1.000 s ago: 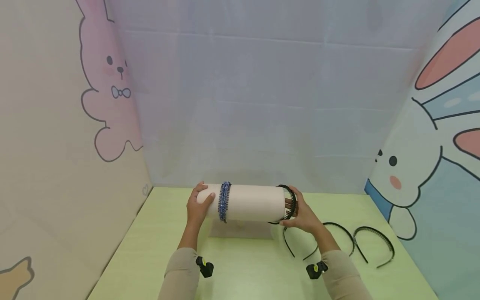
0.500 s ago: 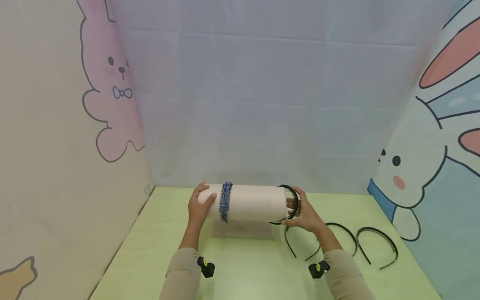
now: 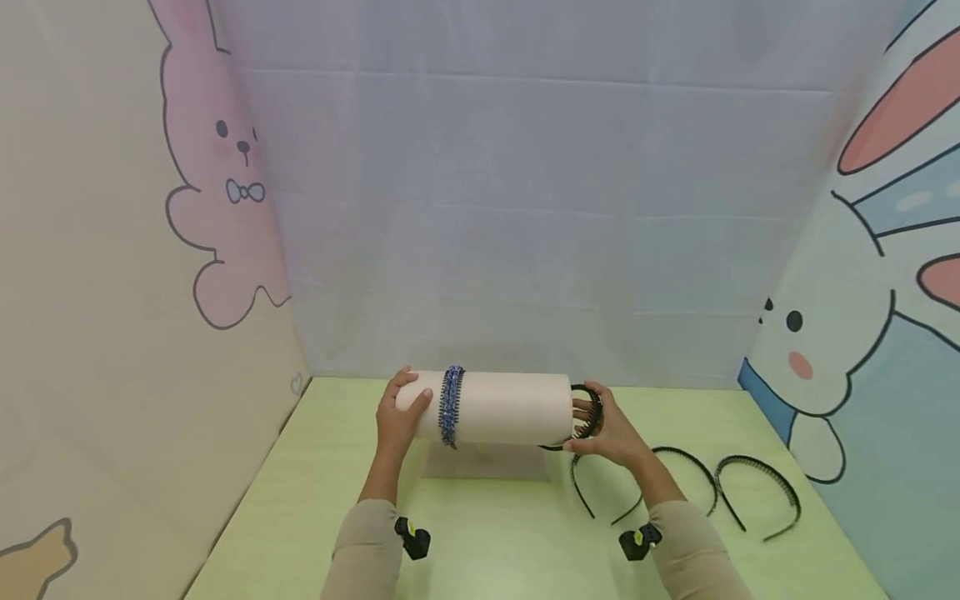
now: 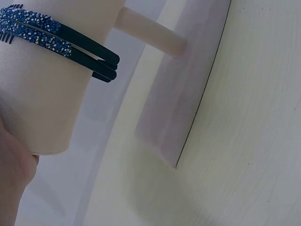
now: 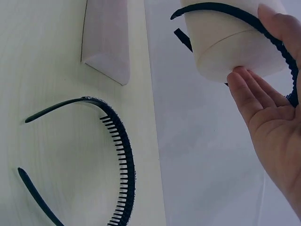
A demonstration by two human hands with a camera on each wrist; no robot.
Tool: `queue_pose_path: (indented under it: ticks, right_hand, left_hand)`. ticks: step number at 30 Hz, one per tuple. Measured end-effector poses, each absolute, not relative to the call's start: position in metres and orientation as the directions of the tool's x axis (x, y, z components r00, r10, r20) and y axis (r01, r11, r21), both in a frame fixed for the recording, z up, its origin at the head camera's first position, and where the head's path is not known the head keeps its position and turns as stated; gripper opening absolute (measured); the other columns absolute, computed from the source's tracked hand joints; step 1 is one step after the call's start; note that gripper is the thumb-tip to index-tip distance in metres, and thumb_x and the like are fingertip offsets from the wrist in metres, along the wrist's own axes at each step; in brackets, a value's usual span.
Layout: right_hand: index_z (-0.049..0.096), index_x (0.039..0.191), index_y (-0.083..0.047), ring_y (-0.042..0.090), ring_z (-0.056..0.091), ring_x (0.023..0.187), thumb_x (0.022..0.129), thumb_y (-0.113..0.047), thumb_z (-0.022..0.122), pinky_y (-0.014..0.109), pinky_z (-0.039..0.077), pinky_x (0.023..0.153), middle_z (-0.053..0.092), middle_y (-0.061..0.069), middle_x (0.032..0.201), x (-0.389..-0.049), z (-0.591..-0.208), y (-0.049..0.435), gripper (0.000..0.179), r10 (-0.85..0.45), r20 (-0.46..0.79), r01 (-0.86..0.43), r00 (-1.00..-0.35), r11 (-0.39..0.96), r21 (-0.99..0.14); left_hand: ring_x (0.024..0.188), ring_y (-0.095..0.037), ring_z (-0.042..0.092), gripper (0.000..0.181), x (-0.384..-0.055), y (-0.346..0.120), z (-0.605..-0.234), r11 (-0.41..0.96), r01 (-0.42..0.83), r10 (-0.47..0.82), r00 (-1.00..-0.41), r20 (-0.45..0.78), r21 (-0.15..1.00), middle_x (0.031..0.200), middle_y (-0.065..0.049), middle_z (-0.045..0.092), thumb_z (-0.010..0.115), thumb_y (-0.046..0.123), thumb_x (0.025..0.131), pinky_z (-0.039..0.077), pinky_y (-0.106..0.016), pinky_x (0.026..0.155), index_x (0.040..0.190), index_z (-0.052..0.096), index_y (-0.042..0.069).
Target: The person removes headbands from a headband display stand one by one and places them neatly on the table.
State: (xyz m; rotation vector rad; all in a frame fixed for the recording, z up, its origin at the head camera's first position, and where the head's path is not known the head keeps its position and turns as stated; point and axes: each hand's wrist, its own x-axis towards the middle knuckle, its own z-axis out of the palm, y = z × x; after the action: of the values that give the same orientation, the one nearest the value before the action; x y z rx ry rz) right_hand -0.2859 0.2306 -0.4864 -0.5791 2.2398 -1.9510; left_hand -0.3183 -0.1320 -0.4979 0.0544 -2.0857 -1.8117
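Pale yellow-green, the counter [image 3: 510,533] is running back to a creased cloth wall [image 3: 480,208], with cartoon rabbits [image 3: 817,358] showing on both sides. A smooth cream roll [image 3: 513,408] is lying sideways on a post [image 4: 150,33] above a flat greyish-pink base [image 4: 181,84]. Two grainy, glittering blue headbands [image 3: 451,406] are wrapping it, while three dark curved headbands [image 3: 780,476] are resting on the counter at right. The left grip [image 3: 397,417] is curling round the roll's left end; the right grip [image 3: 611,429] is pinching a black headband [image 3: 596,408] at the other, its fingers touching the end face. Compared with half a second ago, that band's top is sitting lower.
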Motion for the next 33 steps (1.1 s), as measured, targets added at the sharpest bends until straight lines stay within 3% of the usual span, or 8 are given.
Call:
queue_pose_path:
  ticks: [9, 17, 24, 33]
  right_hand:
    - [-0.015, 0.146, -0.01, 0.039, 0.033, 0.128, 0.069, -0.001, 0.08, 0.042, 0.038, 0.095, 0.022, 0.023, 0.147, -0.28, -0.487, 0.226, 0.122, -0.33, 0.162, -0.203, -0.93, 0.095, -0.974]
    - [-0.01, 0.146, -0.004, 0.035, 0.026, 0.132, 0.068, -0.005, 0.082, 0.046, 0.033, 0.098, 0.015, 0.019, 0.15, -0.274, -0.493, 0.224, 0.12, -0.339, 0.101, -0.215, -0.935, 0.318, -0.923]
    - [-0.014, 0.144, -0.002, 0.037, 0.02, 0.133, 0.067, -0.005, 0.083, 0.051, 0.029, 0.099, 0.011, 0.02, 0.151, -0.267, -0.494, 0.228, 0.124, -0.375, 0.125, -0.277, -0.919, 0.387, -0.879]
    - [-0.008, 0.146, -0.005, 0.035, 0.03, 0.13, 0.068, -0.013, 0.083, 0.054, 0.033, 0.097, 0.019, 0.012, 0.151, -0.26, -0.5, 0.234, 0.121, -0.292, 0.123, -0.24, -0.949, 0.409, -0.88]
  left_hand:
    - [0.124, -0.024, 0.04, 0.035, -0.32, -0.133, -0.495, 0.167, 0.23, -0.268, -0.925, 0.268, 0.959, 0.138, 0.011, 0.043, 0.073, 0.03, 0.079, 0.043, -0.049, 0.088, 0.109, 0.06, 0.021]
    - [0.122, -0.025, 0.042, 0.036, -0.318, -0.129, -0.494, 0.133, 0.21, -0.262, -0.935, 0.239, 0.969, 0.139, 0.011, 0.042, 0.073, 0.03, 0.079, 0.045, -0.048, 0.086, 0.11, 0.059, 0.02]
    - [0.123, -0.025, 0.042, 0.035, -0.318, -0.129, -0.494, 0.146, 0.22, -0.271, -0.929, 0.252, 0.965, 0.138, 0.01, 0.044, 0.074, 0.029, 0.078, 0.044, -0.048, 0.087, 0.109, 0.06, 0.02]
    - [0.123, -0.025, 0.042, 0.036, -0.316, -0.132, -0.495, 0.157, 0.191, -0.27, -0.935, 0.228, 0.969, 0.139, 0.013, 0.042, 0.074, 0.032, 0.078, 0.045, -0.048, 0.086, 0.11, 0.059, 0.023]
